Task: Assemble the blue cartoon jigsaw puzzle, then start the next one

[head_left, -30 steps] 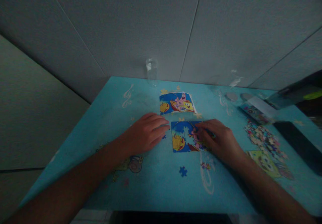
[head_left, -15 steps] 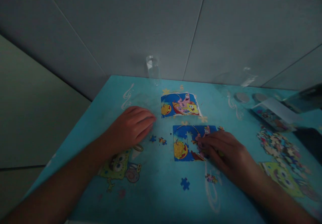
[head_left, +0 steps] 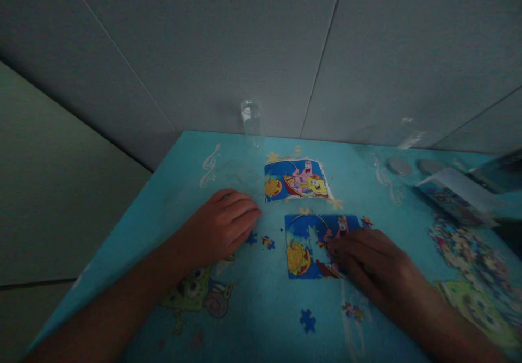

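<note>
While my right hand presses flat, open-fingered, on the glossy jigsaw puzzle, my left hand rests loosely open beside two knobbed pieces.

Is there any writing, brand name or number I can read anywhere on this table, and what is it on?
None can be read.
Reference picture: cartoon figures only, no words visible.
Half-built puzzle under the right hand: pictures only.
Box at the right: any print is too blurred to read.
Table: cartoon drawings and music-note squiggles, no letters.
Loose pieces by the left hand: too small to tell.
</note>
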### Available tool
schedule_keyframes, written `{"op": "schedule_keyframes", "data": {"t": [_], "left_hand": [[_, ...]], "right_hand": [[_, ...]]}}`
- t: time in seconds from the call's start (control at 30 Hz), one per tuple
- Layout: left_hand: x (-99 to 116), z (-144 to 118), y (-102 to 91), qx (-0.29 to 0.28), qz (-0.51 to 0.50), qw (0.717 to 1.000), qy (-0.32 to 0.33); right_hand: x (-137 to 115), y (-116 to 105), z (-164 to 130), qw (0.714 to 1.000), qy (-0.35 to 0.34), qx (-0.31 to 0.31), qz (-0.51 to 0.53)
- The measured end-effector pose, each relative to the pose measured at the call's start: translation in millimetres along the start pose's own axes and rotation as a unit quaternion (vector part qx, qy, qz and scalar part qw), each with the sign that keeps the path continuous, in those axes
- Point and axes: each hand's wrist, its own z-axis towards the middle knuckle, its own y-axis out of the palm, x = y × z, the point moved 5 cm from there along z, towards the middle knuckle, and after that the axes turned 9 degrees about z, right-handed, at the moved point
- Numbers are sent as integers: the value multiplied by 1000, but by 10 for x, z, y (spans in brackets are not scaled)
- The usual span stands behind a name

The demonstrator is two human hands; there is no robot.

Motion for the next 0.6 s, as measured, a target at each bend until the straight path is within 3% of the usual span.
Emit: {"op": "schedule_keyframes", "data": {"t": [0.6], "left_hand": [[96, 12, -17, 10, -17, 1000, -6]], "right_hand": [[46, 21, -39, 1000, 9, -4, -8]]}}
